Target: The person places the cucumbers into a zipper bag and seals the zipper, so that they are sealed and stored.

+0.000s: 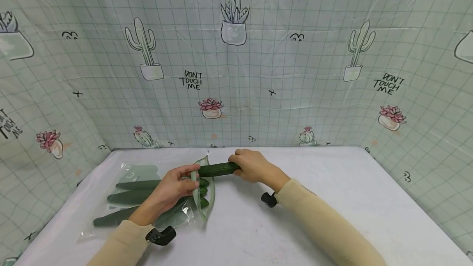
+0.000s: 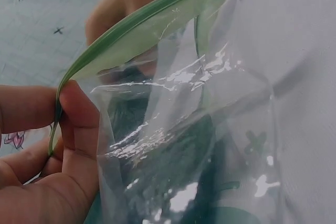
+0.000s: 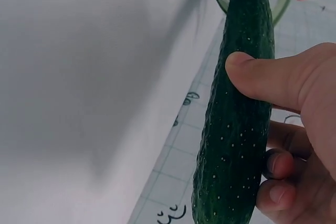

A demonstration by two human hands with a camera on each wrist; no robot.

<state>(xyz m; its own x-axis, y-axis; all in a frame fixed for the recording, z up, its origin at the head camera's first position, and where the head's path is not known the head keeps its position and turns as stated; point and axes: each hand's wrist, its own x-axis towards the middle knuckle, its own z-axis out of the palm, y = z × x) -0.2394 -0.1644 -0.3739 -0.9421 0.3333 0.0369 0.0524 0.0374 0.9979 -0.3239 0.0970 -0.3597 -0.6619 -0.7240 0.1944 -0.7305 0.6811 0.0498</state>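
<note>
A dark green, bumpy cucumber (image 1: 219,170) is gripped by my right hand (image 1: 253,165) near its right end, thumb on one side and fingers on the other. Its left end is at the mouth of a clear zip bag (image 2: 241,114) with a green-edged opening (image 1: 212,200). My left hand (image 1: 171,188) pinches the bag's green rim (image 2: 136,17) between thumb and fingers, and the mouth gapes toward the right. Inside the bag lie several more cucumbers (image 1: 127,197), side by side, partly hidden behind my left hand and forearm.
The bag lies on a white-covered table (image 1: 314,216). A curtain (image 1: 273,60) printed with cacti and grid lines rises behind and at both sides. Black wrist devices sit at the left cuff (image 1: 161,236) and the right cuff (image 1: 269,199).
</note>
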